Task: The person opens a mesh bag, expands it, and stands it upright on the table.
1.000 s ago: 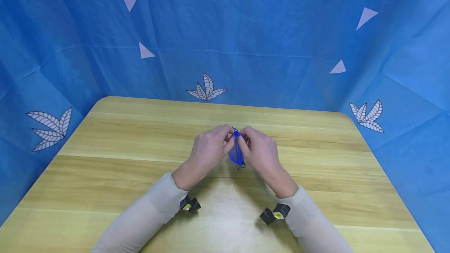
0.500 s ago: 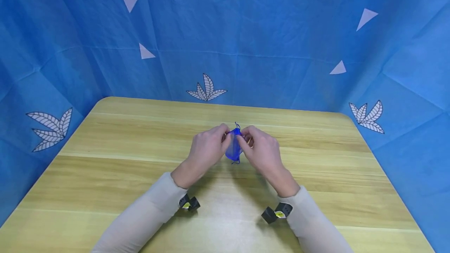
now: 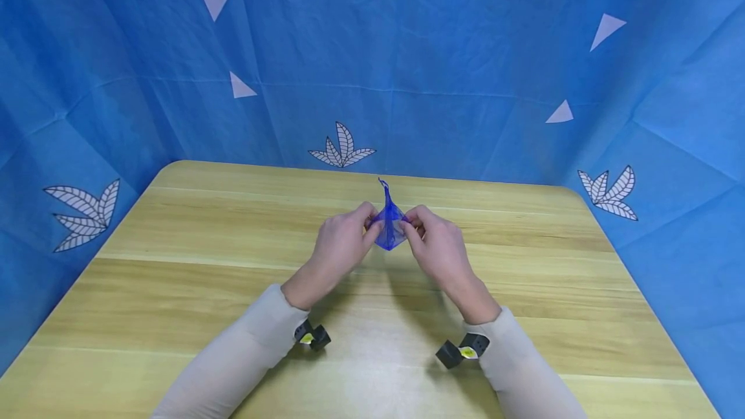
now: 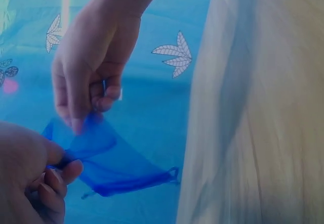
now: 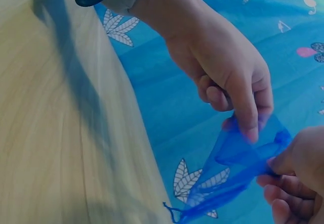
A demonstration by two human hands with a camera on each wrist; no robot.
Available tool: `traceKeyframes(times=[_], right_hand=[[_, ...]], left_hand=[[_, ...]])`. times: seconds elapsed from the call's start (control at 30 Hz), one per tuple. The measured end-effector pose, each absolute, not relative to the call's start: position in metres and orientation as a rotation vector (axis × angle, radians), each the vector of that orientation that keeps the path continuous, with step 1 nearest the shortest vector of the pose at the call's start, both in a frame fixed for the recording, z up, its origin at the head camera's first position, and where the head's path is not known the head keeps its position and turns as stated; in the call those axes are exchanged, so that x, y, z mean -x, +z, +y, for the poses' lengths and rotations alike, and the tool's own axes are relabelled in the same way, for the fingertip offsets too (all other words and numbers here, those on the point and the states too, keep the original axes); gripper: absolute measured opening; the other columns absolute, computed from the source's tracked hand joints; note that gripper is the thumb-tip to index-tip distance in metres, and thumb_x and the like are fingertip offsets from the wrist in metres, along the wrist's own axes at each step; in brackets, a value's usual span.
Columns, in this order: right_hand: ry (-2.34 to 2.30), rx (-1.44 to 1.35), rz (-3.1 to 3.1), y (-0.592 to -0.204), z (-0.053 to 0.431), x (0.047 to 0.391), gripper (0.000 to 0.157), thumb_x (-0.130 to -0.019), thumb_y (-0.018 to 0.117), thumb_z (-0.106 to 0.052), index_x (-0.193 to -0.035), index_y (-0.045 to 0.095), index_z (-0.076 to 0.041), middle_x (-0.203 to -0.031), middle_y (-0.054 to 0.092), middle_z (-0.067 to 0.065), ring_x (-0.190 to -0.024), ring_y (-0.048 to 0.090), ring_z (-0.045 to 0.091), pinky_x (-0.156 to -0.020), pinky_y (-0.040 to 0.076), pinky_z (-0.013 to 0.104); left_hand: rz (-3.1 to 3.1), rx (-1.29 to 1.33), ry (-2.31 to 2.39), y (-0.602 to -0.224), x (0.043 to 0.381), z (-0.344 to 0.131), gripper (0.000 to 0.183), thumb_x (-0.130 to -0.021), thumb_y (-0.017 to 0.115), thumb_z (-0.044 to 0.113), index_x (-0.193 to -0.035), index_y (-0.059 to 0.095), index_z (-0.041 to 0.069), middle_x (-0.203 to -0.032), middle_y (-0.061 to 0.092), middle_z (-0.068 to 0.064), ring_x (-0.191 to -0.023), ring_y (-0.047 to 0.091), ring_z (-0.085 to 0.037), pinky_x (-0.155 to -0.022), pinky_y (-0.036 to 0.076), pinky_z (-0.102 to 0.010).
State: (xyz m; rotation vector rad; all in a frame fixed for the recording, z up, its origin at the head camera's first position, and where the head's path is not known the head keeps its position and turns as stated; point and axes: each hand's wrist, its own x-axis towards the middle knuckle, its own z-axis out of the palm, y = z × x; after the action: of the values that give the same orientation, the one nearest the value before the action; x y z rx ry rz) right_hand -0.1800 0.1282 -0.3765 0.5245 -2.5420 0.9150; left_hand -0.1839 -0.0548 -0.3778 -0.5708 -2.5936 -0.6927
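Note:
A small sheer blue drawstring pouch point(image 3: 388, 231) is spread between my two hands above the table. My left hand point(image 3: 342, 242) pinches its left side between thumb and fingers. On the opposite side, the right hand point(image 3: 438, 246) pinches the pouch the same way. Its gathered end and cord loop point away toward the back of the table in the head view. From the left wrist view, the thin mesh point(image 4: 126, 166) hangs in a folded triangle below the fingers. In the right wrist view a cord loop point(image 5: 173, 213) dangles at the pouch's lower corner.
The light wood-grain table point(image 3: 233, 231) extends around both arms. Behind it and at its sides hangs a blue curtain point(image 3: 442, 50) printed with white leaves and triangles. A small black camera sits at the left wrist point(image 3: 314, 335), another at the right wrist point(image 3: 462, 349).
The pouch has turned from hanging toward me to having its gathered end pointing up and away. My hands have drawn slightly apart, spreading the mesh between them.

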Motion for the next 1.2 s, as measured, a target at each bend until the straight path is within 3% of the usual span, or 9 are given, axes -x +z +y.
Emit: traceKeyframes(times=[0.13,0.3,0.6,0.83,1.07,1.2], right_hand=[[0.938,-0.531,-2.552,-0.3765,0.1284,0.1801,0.012,-0.092,0.069,-0.019,-0.096,0.062,-0.01,-0.076,0.066,-0.003,-0.064,0.059,0.011,-0.057,0.047,0.031],[0.955,-0.51,-2.574,-0.3759,0.1282,0.1798,0.007,-0.091,0.067,-0.013,-0.095,0.062,-0.01,-0.079,0.067,-0.002,-0.067,0.06,0.013,-0.06,0.048,0.032],[0.954,-0.44,-2.59,-0.3755,0.1309,0.1813,0.006,-0.091,0.067,-0.01,-0.095,0.062,-0.009,-0.08,0.067,0.0,-0.066,0.059,0.015,-0.061,0.047,0.033],[0.973,-0.429,-2.591,-0.3751,0.1338,0.1823,0.006,-0.091,0.066,-0.01,-0.095,0.063,-0.009,-0.08,0.068,0.0,-0.067,0.06,0.015,-0.064,0.047,0.035],[0.99,-0.459,-2.587,-0.3742,0.1333,0.1817,0.006,-0.091,0.065,-0.011,-0.096,0.063,-0.008,-0.08,0.068,-0.001,-0.068,0.059,0.015,-0.064,0.047,0.034],[0.979,-0.463,-2.607,-0.3742,0.1331,0.1817,0.006,-0.091,0.066,-0.013,-0.095,0.063,-0.01,-0.079,0.066,-0.002,-0.066,0.057,0.014,-0.062,0.046,0.033]], left_hand=[[-2.566,0.549,-0.745,-0.3782,0.1842,-0.0549,0.013,-0.097,0.063,0.021,-0.097,0.061,0.008,-0.07,0.065,0.0,-0.043,0.041,-0.008,-0.041,0.032,-0.023],[-2.55,0.518,-0.78,-0.3774,0.185,-0.0559,0.012,-0.097,0.063,0.019,-0.099,0.061,0.007,-0.074,0.067,-0.003,-0.046,0.046,-0.009,-0.043,0.035,-0.024],[-2.676,0.512,-0.866,-0.3719,0.1844,-0.0588,0.027,-0.093,0.069,0.031,-0.108,0.06,0.011,-0.078,0.065,0.004,-0.051,0.047,-0.009,-0.049,0.037,-0.026],[-2.661,0.5,-0.842,-0.372,0.1872,-0.06,0.011,-0.093,0.068,0.019,-0.098,0.063,0.01,-0.078,0.065,0.003,-0.049,0.044,-0.009,-0.047,0.034,-0.025],[-2.652,0.498,-0.852,-0.3727,0.186,-0.0589,0.021,-0.095,0.066,0.033,-0.099,0.063,0.012,-0.074,0.058,0.008,-0.05,0.041,-0.01,-0.047,0.032,-0.026],[-2.621,0.532,-0.77,-0.373,0.1861,-0.0582,0.017,-0.096,0.065,0.03,-0.095,0.065,0.013,-0.073,0.057,0.007,-0.053,0.043,-0.01,-0.048,0.034,-0.025]])
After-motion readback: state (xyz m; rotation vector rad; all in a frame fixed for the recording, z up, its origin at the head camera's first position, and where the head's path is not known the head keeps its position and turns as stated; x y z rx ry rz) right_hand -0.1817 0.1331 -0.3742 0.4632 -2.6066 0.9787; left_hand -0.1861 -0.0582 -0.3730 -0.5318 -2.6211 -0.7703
